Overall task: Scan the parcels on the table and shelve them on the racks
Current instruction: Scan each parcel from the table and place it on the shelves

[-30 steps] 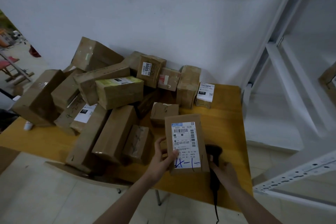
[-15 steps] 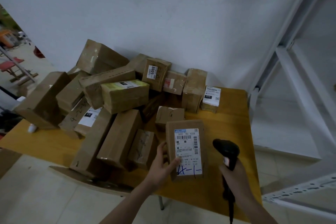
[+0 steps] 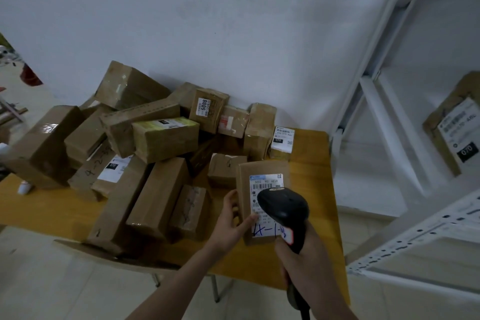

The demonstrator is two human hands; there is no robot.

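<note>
Over at nine o'clock on the yellow table (image 3: 314, 148), the pile of brown parcels (image 3: 145, 153) sits heaped against the white wall, boxes leaning on one another, and a small white bottle (image 3: 24, 187) stands at the table's left edge. Coming toward centre, my left hand (image 3: 231, 221) grips the parcel I'm scanning (image 3: 259, 171), thumb lying on its white label (image 3: 262, 187), fingers wrapped round the left side; it's held up, label facing me, just in front of the pile. Right over that label at five o'clock, my right hand (image 3: 304, 260) is clenched round the handle of the black scanner (image 3: 283, 208), its head covering part of the barcode. Out at three o'clock, the white rack (image 3: 384, 91) stands beside the table, with one labelled parcel on the shelf (image 3: 457, 125).
</note>
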